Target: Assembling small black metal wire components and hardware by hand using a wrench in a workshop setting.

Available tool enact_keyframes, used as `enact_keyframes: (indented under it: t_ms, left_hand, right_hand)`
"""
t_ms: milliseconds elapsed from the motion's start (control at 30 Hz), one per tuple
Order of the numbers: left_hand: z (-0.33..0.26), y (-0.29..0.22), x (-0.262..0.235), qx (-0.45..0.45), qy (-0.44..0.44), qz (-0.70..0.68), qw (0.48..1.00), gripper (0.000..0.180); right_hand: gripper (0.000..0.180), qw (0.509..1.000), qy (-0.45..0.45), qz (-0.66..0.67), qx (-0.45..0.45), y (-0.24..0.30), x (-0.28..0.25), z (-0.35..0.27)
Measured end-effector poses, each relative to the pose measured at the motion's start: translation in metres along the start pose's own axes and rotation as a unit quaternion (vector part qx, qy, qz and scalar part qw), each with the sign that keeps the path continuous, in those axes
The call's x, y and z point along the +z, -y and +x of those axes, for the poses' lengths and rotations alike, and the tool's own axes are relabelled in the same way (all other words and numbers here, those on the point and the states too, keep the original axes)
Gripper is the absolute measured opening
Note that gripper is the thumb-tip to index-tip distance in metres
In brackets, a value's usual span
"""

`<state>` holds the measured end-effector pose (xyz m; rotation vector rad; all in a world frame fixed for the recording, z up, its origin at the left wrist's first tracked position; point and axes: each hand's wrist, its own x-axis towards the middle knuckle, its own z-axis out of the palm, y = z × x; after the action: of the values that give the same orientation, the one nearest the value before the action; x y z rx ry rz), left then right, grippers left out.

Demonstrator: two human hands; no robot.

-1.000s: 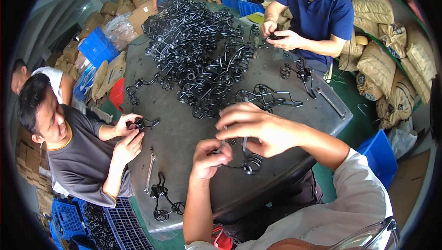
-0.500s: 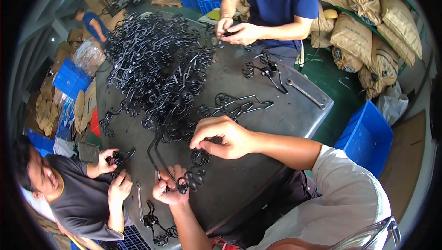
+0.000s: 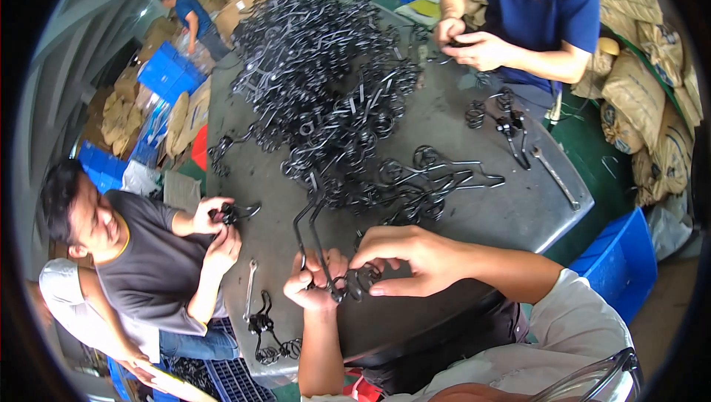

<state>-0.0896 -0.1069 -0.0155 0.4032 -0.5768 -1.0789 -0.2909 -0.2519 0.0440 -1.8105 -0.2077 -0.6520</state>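
Observation:
My left hand (image 3: 318, 285) is closed round a black wire double coil spring (image 3: 301, 233), whose two long bent legs point up and away over the table. Its coils (image 3: 361, 282) sit to the right of my left fist and look smeared by motion. My right hand (image 3: 416, 260) reaches in from the right, fingers above and thumb below, gripping those coils. The exact contact of its fingertips is partly hidden. Just beyond my hands lie several loose springs (image 3: 444, 180) on the dark table (image 3: 474, 235).
A large heap of black springs (image 3: 318, 68) covers the table's far left. A wrench (image 3: 555, 178) lies at right, another wrench (image 3: 250, 288) at left near a spring assembly (image 3: 261, 324). Co-workers sit left and across, handling parts. A blue bin (image 3: 618, 265) stands right.
My right hand has come down and left from above the table onto the coils. The view has shifted, so the table and heap appear farther right.

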Motion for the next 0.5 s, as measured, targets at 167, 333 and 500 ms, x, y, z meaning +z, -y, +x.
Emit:
enact_keyframes:
  t_ms: [167,333,500]
  left_hand:
    - [0.002,-0.002,0.004,0.001,-0.001,0.002,1.000,0.020]
    - [0.004,0.001,0.009,0.018,-0.003,0.051,0.999,0.026]
    - [0.004,0.000,0.022,0.018,0.019,0.120,0.992,0.033]
  right_hand:
    - [0.039,0.999,0.005,-0.045,0.003,0.000,-0.001,0.001]
    - [0.034,0.996,-0.037,-0.073,-0.023,-0.009,0.000,0.003]
    - [0.031,0.991,-0.096,-0.081,-0.037,-0.020,0.001,-0.001]
